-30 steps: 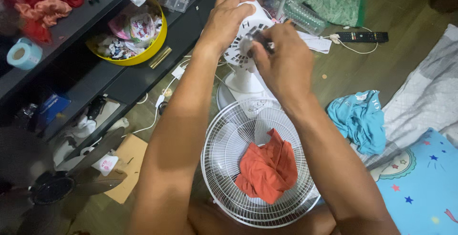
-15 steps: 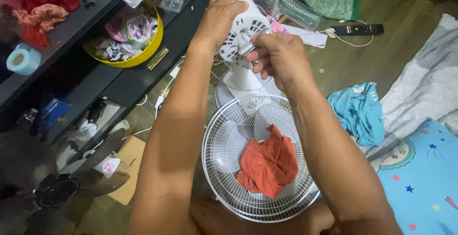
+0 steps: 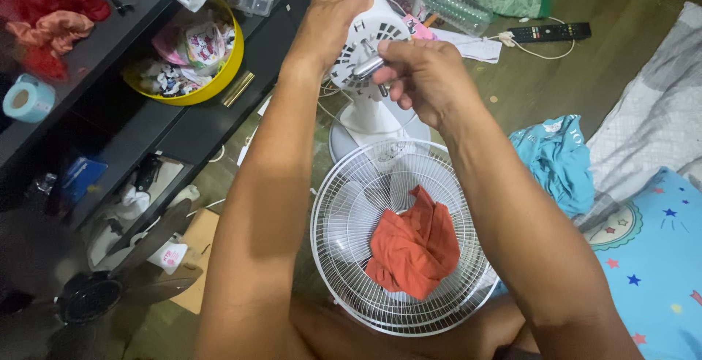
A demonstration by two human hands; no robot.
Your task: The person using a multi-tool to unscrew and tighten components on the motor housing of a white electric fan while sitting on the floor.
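Observation:
My left hand (image 3: 330,18) grips the top of a white fan motor housing (image 3: 369,35) that stands on its round white base (image 3: 369,130). At the front of the housing, my right hand (image 3: 424,78) is closed around a small silver tool or shaft (image 3: 368,66). Below them a white wire fan guard (image 3: 344,221) lies flat on the floor with a crumpled orange-red cloth (image 3: 413,243) inside it.
A black shelf unit (image 3: 131,111) on the left holds a yellow bowl of small items (image 3: 186,57), red cloths and a blue tape roll (image 3: 28,99). A dark fan blade (image 3: 110,287) lies at lower left. A blue garment (image 3: 556,159), remote control (image 3: 548,32) and starred bedding (image 3: 651,258) lie right.
My view has shifted a little closer. My right hand has slid slightly lower and to the right on the housing front, with the silver piece now showing at its fingers. My left hand keeps its grip.

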